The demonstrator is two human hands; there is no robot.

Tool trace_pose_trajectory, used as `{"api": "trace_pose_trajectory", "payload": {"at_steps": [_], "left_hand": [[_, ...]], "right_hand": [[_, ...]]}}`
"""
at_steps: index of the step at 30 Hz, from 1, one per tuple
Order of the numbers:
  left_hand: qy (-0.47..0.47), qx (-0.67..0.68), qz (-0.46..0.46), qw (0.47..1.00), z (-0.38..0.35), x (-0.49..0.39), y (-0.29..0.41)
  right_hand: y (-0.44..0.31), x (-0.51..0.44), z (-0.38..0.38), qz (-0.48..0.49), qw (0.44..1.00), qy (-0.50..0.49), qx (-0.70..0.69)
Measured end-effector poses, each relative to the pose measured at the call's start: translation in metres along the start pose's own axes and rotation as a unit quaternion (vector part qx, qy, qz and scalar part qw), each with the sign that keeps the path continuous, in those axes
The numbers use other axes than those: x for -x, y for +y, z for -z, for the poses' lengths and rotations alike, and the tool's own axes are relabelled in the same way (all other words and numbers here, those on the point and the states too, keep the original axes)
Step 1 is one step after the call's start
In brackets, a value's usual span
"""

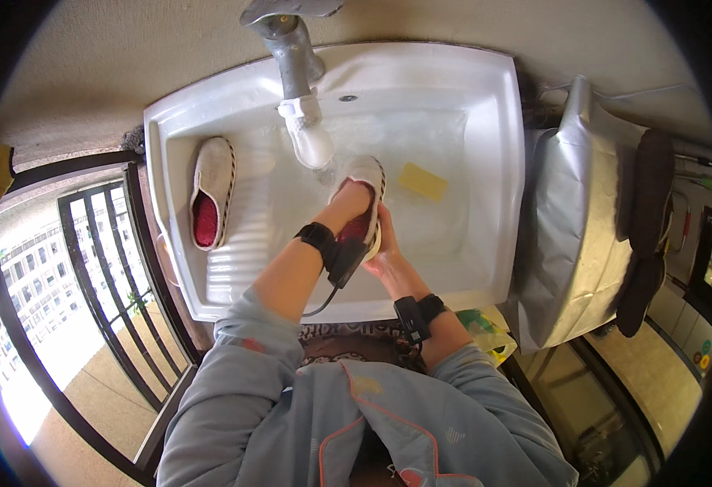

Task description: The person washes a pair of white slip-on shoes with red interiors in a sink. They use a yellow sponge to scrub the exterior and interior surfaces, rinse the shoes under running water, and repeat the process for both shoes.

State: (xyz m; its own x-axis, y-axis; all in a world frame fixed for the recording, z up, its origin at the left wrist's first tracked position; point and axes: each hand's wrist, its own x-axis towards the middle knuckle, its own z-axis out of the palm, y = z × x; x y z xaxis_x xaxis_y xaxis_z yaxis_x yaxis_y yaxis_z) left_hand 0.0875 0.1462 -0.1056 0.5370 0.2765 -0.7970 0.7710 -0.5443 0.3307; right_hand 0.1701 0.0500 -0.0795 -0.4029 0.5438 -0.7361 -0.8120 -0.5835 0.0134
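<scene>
My left hand (pixel 354 199) reaches into a pale slipper (pixel 363 167) with a red lining and a striped edge. Its fingers are hidden inside the toe. From the right, my right hand (pixel 386 240) grips the same slipper along its side and sole. The slipper is over the basin of a white sink (pixel 489 182), just below and right of the tap's white spout (pixel 310 143). A yellow rectangular sponge or cloth (pixel 423 181) lies in the basin to the right of the slipper. The matching slipper (pixel 213 195) rests on the ribbed washboard part at the left.
A grey metal tap (pixel 292 55) overhangs the basin. Against the sink's right side stands a bulky silver cover (pixel 575 243) with dark slipper-like items (pixel 648 195) on it. Dark metal railings (pixel 124 274) are at the left. A patterned plastic bag (pixel 489 332) hangs near the front right corner.
</scene>
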Motion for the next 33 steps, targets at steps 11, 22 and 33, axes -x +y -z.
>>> {"api": "trace_pose_trajectory", "payload": {"at_steps": [11, 22, 33], "left_hand": [[0.289, 0.342, 0.063, 0.892, -0.027, 0.033, 0.016], [0.28, 0.436, 0.011, 0.855, -0.03, 0.102, 0.041], [0.226, 0.495, 0.038, 0.838, -0.065, 0.092, 0.053]], "right_hand": [[-0.007, -0.004, 0.002, -0.028, 0.995, -0.059, -0.078], [-0.01, -0.005, 0.007, 0.011, 0.995, -0.018, -0.096], [-0.027, -0.03, 0.042, -0.028, 0.991, 0.086, 0.094]]}}
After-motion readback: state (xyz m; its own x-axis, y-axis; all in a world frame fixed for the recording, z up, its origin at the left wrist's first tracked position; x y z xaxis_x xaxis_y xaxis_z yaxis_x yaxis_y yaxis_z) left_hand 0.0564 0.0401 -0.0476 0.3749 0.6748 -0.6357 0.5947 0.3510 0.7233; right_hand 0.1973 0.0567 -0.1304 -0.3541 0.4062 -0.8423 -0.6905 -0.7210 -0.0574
